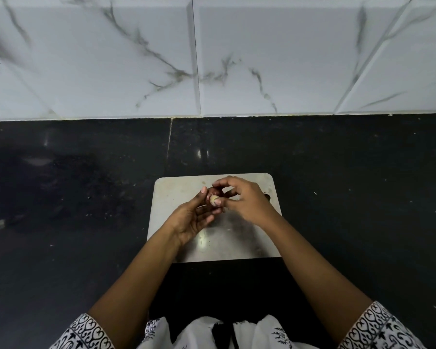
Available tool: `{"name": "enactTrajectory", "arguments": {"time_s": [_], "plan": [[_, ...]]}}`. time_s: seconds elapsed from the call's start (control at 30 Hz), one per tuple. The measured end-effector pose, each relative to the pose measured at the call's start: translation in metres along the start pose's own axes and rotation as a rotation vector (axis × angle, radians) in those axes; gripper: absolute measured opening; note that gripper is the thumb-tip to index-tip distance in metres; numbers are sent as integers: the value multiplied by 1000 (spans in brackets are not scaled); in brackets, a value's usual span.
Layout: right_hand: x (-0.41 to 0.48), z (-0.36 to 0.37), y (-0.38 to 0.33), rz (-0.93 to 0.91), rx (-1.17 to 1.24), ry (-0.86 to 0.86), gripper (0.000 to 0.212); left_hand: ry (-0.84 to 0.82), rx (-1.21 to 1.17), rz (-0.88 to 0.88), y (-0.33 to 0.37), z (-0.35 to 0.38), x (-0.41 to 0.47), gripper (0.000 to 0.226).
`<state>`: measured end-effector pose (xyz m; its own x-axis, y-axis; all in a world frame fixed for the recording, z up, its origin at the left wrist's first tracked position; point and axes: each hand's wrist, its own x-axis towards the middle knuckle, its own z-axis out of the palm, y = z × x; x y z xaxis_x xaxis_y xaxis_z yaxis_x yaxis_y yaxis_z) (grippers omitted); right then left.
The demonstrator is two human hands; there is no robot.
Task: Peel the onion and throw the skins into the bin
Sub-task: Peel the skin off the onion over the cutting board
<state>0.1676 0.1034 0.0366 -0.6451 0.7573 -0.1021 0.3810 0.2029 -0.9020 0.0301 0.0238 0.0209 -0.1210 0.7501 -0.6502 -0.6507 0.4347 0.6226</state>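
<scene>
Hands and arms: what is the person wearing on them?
The left hand and right hand are bare: no gloves, no visible rings or watch. Forearms are uncovered. The left sleeve and right sleeve, white with a black scroll print, end near the elbows.

Dim overhead light, glare on the steel board (212,241), edges blurred and warped.

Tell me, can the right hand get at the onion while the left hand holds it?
Likely yes: the left hand holds the onion by its fingertips over the board, nothing lies between, and the right hand pinches at its top.
</scene>
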Motion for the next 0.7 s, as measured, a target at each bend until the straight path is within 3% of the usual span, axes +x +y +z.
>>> {"name": "enactTrajectory", "arguments": {"time_s": [0.4, 0.57, 0.7], "plan": [[9, 1, -9, -127, -425, 40, 30, 54, 72, 88, 0, -5, -4, 26], [8, 0, -5, -162, -318, 70, 24, 51, 71, 113, 0, -4, -4, 23], [6, 6, -4, -234, -364, 156, 22, 53, 67, 136, 2, -1, -6, 22]]}}
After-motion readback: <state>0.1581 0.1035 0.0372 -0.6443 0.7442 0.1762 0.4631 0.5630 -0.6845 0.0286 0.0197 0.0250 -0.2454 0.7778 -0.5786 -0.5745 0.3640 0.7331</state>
